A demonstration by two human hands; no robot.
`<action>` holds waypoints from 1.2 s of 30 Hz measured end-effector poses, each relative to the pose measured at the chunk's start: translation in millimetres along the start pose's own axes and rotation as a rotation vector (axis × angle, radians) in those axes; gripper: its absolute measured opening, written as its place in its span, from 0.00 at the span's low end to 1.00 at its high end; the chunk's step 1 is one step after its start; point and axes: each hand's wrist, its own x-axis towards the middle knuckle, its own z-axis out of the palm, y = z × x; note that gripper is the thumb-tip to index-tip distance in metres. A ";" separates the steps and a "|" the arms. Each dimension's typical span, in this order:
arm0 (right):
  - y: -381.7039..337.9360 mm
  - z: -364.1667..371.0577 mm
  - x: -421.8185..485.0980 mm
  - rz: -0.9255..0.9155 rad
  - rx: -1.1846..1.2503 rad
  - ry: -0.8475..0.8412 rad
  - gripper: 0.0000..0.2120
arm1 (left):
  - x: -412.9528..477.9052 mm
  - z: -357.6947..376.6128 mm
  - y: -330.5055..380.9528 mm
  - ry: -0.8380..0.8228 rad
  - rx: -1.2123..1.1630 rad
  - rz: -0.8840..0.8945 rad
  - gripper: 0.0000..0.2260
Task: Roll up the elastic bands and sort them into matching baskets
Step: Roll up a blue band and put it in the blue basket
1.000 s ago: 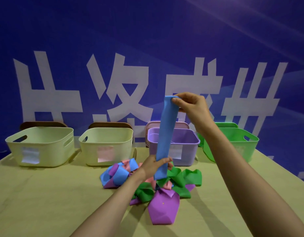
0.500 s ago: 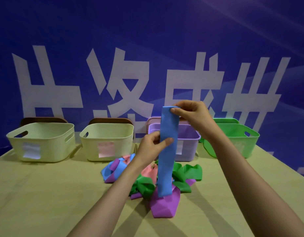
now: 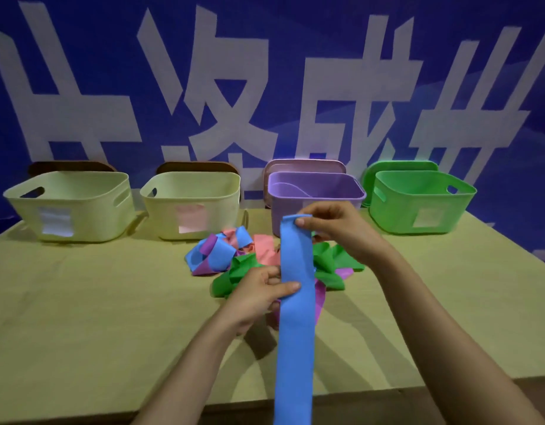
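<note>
Over the desk (image 3: 81, 317), the right grip (image 3: 335, 228) is pinching the blue band (image 3: 295, 332) at its top. The left grip (image 3: 259, 297) is pinching its middle. Rolling is probably coming next.

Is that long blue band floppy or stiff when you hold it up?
Probably floppy: the blue band hangs limp below the right hand pinching its top. Likely light too: the left hand holds it with only thumb and fingertips.
</note>
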 end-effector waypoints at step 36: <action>19.1 41.7 -55.9 -0.181 -0.021 0.273 0.11 | -17.0 18.1 36.0 0.395 -0.219 0.257 0.04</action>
